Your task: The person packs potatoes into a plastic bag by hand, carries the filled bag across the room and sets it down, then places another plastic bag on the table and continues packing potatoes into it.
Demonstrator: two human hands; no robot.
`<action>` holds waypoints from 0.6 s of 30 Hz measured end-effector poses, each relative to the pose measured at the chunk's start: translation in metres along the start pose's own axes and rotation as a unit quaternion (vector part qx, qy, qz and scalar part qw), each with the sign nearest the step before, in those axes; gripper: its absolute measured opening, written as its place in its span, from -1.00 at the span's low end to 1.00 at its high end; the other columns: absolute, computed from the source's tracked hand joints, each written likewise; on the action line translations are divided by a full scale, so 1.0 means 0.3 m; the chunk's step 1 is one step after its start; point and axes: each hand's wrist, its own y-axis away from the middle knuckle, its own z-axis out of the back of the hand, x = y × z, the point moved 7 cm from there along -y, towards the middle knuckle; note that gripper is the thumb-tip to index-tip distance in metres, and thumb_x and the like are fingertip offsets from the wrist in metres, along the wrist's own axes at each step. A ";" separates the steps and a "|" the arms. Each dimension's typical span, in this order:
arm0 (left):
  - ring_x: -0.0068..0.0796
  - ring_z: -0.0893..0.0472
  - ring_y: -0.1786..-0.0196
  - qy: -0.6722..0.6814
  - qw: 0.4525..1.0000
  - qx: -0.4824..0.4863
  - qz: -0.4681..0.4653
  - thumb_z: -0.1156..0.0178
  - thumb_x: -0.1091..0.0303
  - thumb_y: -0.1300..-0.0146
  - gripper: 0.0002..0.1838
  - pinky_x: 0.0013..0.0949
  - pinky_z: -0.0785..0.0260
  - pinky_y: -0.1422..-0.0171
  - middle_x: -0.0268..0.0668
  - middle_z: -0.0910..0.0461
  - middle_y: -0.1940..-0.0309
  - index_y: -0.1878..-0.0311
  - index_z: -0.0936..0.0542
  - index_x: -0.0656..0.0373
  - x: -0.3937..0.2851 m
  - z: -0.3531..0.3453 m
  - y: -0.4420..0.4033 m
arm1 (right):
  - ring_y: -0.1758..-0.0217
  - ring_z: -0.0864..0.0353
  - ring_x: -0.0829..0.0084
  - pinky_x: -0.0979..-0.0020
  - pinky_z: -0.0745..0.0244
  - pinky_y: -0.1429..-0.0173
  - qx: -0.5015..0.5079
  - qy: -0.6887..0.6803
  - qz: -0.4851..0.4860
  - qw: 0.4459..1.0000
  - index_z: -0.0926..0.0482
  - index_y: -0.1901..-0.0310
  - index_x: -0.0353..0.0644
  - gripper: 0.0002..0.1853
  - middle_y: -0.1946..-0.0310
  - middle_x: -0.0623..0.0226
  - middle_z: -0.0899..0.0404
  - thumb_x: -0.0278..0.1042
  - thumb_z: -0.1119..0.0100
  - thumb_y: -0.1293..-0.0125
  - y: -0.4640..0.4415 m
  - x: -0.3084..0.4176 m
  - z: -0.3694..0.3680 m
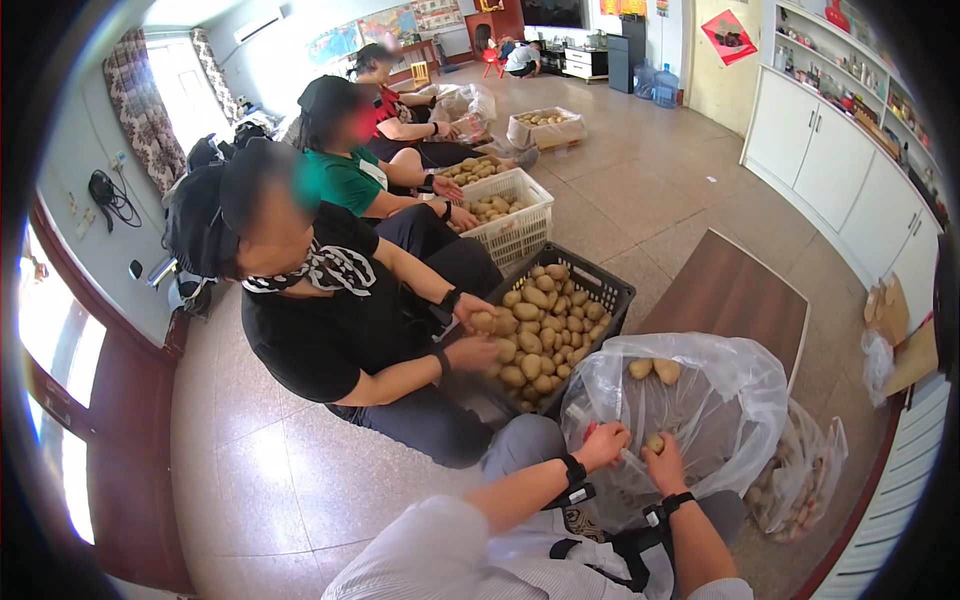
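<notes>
Low in the head view, my right hand [664,468] is closed round a small potato [655,442] at the near side of a large clear plastic bag [720,400]. My left hand [605,446] is closed to the left of it, at the bag's near edge, beside something red that is partly hidden by the fingers. Two potatoes [654,371] rest at the bag's far side. To the left of the bag stands a black crate [625,297] filled with potatoes [540,330].
A co-worker [330,330] sits at the left, hands at the black crate. Farther back, more people sit beside a white crate [515,232] and a box of potatoes [545,127]. A brown board [725,295] lies beyond the bag; another filled bag [800,480] lies right.
</notes>
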 end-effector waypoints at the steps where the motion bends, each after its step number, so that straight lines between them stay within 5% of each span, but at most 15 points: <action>1: -0.44 -0.60 0.49 -0.006 0.999 0.003 0.037 -0.03 0.10 -0.42 -0.66 -0.37 -0.48 0.47 -0.27 -0.56 0.31 0.02 -0.50 0.21 0.011 -0.002 0.004 | 0.03 -0.59 0.02 0.14 -0.48 -0.09 0.031 -0.077 -0.055 0.995 -0.46 -0.11 -0.30 -0.51 0.14 -0.07 -0.57 -0.22 -0.29 -0.21 -0.003 0.006 -0.017; 6: -0.34 -0.64 0.37 0.058 0.991 0.016 0.118 -0.03 -0.06 -0.40 -0.52 -0.31 -0.53 0.36 -0.19 -0.57 0.16 -0.11 -0.46 0.17 0.000 -0.005 0.047 | 0.15 -0.65 0.08 0.17 -0.49 0.04 0.123 -0.255 -0.198 0.938 -0.51 -0.01 -0.38 -0.52 0.27 -0.04 -0.64 -0.03 -0.14 -0.40 -0.002 0.052 -0.110; 11: -0.28 -0.66 0.39 0.247 0.953 0.084 0.157 -0.01 -0.06 -0.42 -0.58 -0.34 -0.54 0.40 -0.20 -0.60 0.10 -0.04 -0.50 0.09 0.042 -0.019 0.025 | 0.15 -0.64 -0.08 0.12 -0.48 0.05 0.045 -0.169 -0.024 0.984 -0.58 0.10 -0.39 -0.50 0.26 -0.13 -0.64 0.03 -0.01 -0.46 -0.023 0.123 -0.091; 18: -0.27 -0.66 0.21 0.331 0.931 0.052 0.141 -0.04 0.03 -0.45 -0.69 -0.22 -0.55 0.20 -0.23 -0.60 0.17 -0.01 -0.48 0.05 0.011 0.011 0.026 | 0.05 -0.60 -0.11 0.08 -0.46 -0.02 0.053 -0.135 0.021 0.989 -0.58 0.03 -0.35 -0.62 0.15 -0.11 -0.63 -0.14 -0.03 -0.45 0.020 0.163 -0.050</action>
